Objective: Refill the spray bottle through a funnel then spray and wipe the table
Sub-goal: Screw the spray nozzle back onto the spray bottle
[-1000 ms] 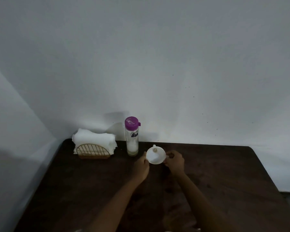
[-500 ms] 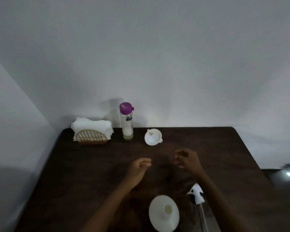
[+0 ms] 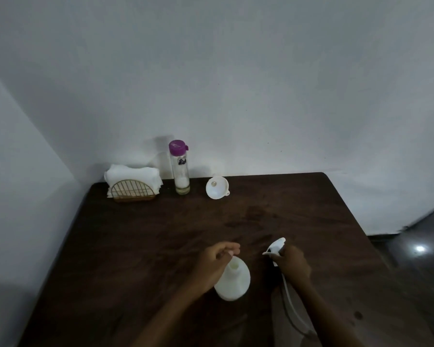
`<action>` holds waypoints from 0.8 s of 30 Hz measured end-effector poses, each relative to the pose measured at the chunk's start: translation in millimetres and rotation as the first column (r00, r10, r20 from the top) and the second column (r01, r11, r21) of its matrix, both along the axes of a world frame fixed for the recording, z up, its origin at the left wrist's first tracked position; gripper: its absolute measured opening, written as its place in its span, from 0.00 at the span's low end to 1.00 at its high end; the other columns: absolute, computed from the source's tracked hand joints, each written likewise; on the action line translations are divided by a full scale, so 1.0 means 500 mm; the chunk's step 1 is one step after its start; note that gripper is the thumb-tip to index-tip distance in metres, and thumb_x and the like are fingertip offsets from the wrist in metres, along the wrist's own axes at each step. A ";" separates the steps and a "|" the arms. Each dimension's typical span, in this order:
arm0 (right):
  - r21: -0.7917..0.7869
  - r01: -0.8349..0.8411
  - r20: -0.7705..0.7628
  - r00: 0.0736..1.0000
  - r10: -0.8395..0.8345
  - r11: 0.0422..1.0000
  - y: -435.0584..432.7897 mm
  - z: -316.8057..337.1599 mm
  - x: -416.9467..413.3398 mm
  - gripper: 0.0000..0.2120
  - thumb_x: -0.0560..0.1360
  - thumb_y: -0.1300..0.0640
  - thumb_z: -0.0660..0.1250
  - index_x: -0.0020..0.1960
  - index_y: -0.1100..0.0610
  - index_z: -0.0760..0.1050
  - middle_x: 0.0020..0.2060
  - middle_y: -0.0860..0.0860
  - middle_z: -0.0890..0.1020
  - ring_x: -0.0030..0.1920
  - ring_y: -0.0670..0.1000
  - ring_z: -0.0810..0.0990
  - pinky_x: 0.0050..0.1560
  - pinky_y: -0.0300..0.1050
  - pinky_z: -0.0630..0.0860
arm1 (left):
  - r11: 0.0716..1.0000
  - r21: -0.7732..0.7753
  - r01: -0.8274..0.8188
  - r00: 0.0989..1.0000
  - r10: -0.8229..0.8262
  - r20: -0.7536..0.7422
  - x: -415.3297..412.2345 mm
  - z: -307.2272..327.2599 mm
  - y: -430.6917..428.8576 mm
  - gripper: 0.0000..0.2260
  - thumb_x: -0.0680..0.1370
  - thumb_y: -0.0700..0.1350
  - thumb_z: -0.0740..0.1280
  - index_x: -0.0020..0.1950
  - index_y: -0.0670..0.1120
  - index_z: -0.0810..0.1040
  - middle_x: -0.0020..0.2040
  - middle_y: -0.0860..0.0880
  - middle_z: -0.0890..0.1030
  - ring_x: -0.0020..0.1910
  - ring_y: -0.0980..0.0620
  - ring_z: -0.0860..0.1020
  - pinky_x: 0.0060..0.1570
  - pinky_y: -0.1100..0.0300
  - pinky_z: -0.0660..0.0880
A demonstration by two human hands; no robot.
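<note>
Where the dark wooden counter (image 3: 135, 246) comes closest to the camera, a thin pale dip tube (image 3: 290, 303) trails beside the right forearm and runs up into the right hand (image 3: 293, 266). That hand's grip is closed round the lower part of the white spray head (image 3: 276, 246), which juts out beyond the knuckles, apart from the bottle and to its right. Just left of it the white spray bottle (image 3: 234, 281) stands upright on the counter near the front edge, its neck open. The left hand (image 3: 214, 261) lies at the bottle's left shoulder with its fingers curled and the fingertips just past the open neck; whether this grip has hold of the bottle or only sits beside it cannot be told. Beyond the hands runs a stretch of dark, streaked wood, and well back, near the far edge, a white funnel (image 3: 217, 187) lies tipped on its side with its wide mouth towards the camera. Left of it stands a clear bottle (image 3: 180, 171) with a purple cap, upright, something white filling its lower part. Further left, in the far corner, a gold wire napkin holder (image 3: 133, 191) holds a stack of white napkins (image 3: 132, 172). A plain pale wall (image 3: 261, 83) rises behind the counter.
</note>
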State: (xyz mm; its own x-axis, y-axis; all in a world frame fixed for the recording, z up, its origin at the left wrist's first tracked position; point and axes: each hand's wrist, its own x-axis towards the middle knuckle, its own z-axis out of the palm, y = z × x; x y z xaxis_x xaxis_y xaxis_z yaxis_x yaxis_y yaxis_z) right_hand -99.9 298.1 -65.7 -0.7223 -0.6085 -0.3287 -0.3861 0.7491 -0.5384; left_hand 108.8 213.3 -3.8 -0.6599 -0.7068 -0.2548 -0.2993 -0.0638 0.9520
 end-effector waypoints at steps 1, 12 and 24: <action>0.000 0.020 -0.018 1.000 -0.020 1.000 -0.002 0.002 0.010 0.17 0.68 0.46 0.72 0.31 0.55 0.70 0.32 0.48 0.75 0.36 0.49 0.77 0.32 0.41 0.70 | 1.000 -0.006 0.004 1.000 -0.004 -0.002 0.003 0.004 0.006 0.13 0.79 0.38 0.60 0.49 0.57 0.77 0.51 0.54 0.81 0.56 0.54 0.78 0.61 0.55 0.74; -0.150 0.046 -0.001 0.999 -0.047 0.988 -0.017 0.107 0.027 0.11 0.70 0.52 0.72 0.42 0.60 0.78 0.36 0.51 0.80 0.40 0.52 0.81 0.38 0.45 0.77 | 0.997 -0.036 -0.074 0.997 0.074 -0.014 0.049 0.025 0.016 0.11 0.79 0.38 0.60 0.56 0.50 0.77 0.52 0.56 0.80 0.55 0.60 0.77 0.53 0.69 0.73; -0.701 0.467 0.616 0.777 0.127 0.540 -0.039 0.409 0.029 0.07 0.71 0.61 0.71 0.45 0.65 0.80 0.33 0.56 0.81 0.30 0.48 0.79 0.38 0.41 0.79 | 0.996 -0.079 -0.051 0.982 0.036 -0.186 0.049 0.100 0.034 0.14 0.77 0.36 0.64 0.52 0.55 0.78 0.51 0.56 0.83 0.53 0.59 0.80 0.53 0.65 0.76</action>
State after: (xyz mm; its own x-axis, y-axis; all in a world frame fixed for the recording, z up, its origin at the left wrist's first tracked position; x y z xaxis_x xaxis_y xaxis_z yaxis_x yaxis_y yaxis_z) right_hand -85.5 278.7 139.0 -0.7068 -0.6940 -0.1370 0.2763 -0.0925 -0.9566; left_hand 133.2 230.4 46.4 -0.6584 -0.7494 -0.0707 -0.1167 0.0088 0.9931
